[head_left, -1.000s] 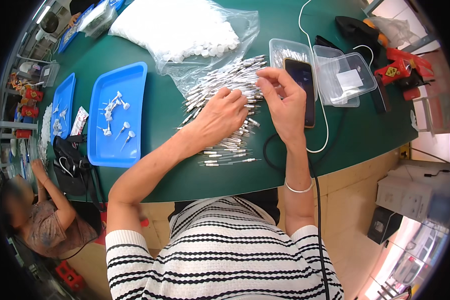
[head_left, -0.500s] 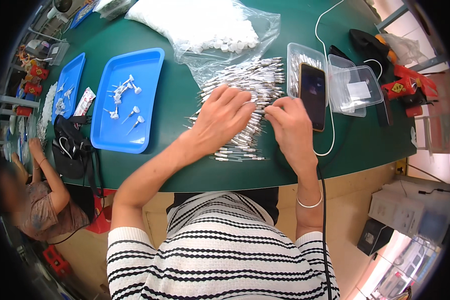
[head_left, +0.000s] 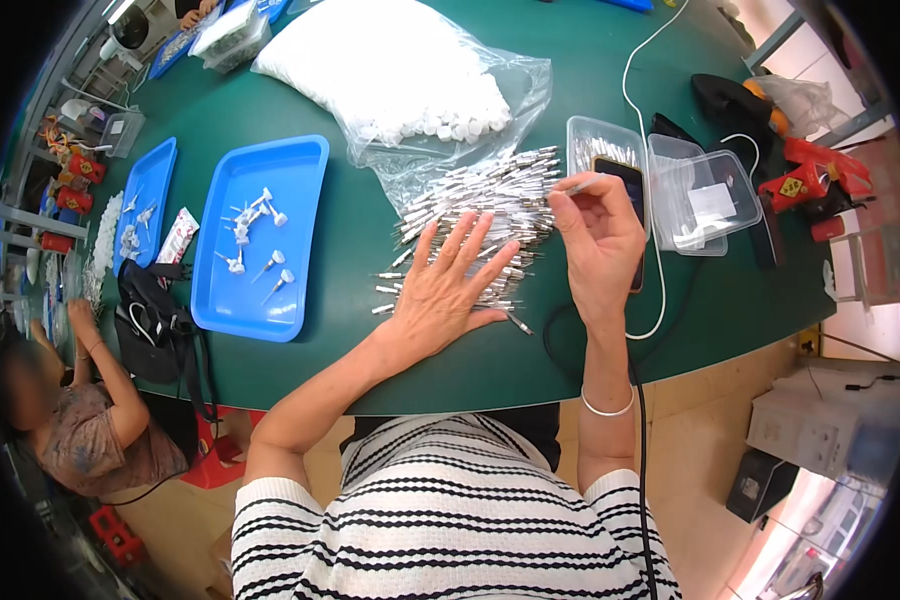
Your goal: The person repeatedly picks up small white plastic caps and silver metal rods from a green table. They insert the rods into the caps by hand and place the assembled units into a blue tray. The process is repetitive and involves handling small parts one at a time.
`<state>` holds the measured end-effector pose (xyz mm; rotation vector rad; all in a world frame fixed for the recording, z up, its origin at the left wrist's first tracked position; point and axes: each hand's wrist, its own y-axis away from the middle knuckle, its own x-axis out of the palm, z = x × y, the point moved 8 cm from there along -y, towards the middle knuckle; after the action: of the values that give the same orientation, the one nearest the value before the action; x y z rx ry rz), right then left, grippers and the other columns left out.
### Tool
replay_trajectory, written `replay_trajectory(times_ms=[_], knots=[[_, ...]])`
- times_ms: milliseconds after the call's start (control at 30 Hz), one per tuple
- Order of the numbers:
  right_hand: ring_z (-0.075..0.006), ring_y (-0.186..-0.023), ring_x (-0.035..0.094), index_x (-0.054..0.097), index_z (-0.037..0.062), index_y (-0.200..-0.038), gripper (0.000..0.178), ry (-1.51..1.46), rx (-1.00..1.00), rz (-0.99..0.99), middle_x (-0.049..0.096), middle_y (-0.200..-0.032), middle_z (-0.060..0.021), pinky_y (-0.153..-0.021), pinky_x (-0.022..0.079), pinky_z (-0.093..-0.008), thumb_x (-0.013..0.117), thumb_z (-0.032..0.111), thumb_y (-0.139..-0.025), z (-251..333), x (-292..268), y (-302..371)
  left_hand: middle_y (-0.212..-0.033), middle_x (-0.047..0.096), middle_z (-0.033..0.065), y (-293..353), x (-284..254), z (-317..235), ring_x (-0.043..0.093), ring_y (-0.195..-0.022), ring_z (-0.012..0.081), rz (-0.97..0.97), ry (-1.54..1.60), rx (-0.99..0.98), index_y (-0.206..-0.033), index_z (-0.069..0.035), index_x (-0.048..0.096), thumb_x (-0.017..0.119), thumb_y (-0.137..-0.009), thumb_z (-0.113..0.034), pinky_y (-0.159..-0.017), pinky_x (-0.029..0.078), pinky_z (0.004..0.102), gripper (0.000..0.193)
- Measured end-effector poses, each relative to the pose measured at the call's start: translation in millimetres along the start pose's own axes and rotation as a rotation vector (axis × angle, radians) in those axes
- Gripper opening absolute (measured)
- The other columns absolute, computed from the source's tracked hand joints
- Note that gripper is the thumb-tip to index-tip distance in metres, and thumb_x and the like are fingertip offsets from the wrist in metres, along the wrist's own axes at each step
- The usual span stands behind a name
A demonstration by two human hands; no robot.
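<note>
My left hand (head_left: 445,285) lies flat with fingers spread on a heap of thin metal pins (head_left: 515,190) in the middle of the table. To the right of the heap, my right hand (head_left: 602,235) is raised. Its thumb and index finger pinch a slim metal pin (head_left: 576,187), whose far part is hidden by the fingers. Beyond the heap lies a clear plastic bag (head_left: 370,60) full of small white caps (head_left: 455,125). At the left, a blue tray (head_left: 305,240) holds several pins with white caps on them.
A clear box of pins (head_left: 600,135) stands right of the heap, with a phone (head_left: 632,180) partly behind my right hand. Farther right are clear lids (head_left: 715,205) and a white cable (head_left: 660,290). A second blue tray (head_left: 163,160), a black bag (head_left: 150,330) and a seated person (head_left: 100,420) are at left.
My left hand has opened and flattened on the heap, moving slightly down. My right hand has turned upward and now shows a pin in its pinch. The view has shifted a little.
</note>
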<state>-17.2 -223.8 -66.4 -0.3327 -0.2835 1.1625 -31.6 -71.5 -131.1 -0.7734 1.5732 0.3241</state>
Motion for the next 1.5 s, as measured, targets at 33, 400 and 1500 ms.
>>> replay_trajectory(times_ms=[33, 400, 1500], knots=[[-0.0092, -0.078, 0.058, 0.06, 0.0, -0.093, 0.01, -0.033, -0.001, 0.018, 0.062, -0.09, -0.0039, -0.07, 0.047, -0.0227, 0.065, 0.002, -0.085, -3, 5, -2, -0.15, 0.025, 0.0149, -4, 1, 2, 0.02, -0.141, 0.0302, -0.008, -0.007, -0.004, -0.144, -0.022, 0.034, 0.065, -0.074, -0.057, -0.111, 0.016, 0.0542, 0.084], [-0.011, -0.081, 0.06, 0.063, -0.0005, -0.099, 0.013, -0.12, 0.192, 0.148, 0.063, -0.091, -0.0062, -0.072, 0.049, -0.0238, 0.064, 0.004, -0.087, -33, 7, 10, -0.127, 0.051, 0.0152, -32, -36, 50, 0.049, -0.117, 0.0339, -0.2, 0.136, -0.098, -0.128, -0.01, 0.052, 0.068, -0.081, -0.027, -0.098, 0.038, 0.045, 0.052], [-0.0151, -0.083, 0.066, 0.061, -0.0045, -0.106, 0.017, -0.403, 0.34, 0.224, 0.065, -0.098, -0.0111, -0.073, 0.055, -0.0254, 0.059, 0.003, -0.091, -49, 54, 12, -0.102, 0.068, 0.0138, 1, 18, 68, 0.068, -0.089, 0.0181, -0.198, 1.845, -0.727, -0.118, 0.004, 0.058, 0.059, -0.092, -0.009, -0.076, 0.056, 0.0242, 0.03]])
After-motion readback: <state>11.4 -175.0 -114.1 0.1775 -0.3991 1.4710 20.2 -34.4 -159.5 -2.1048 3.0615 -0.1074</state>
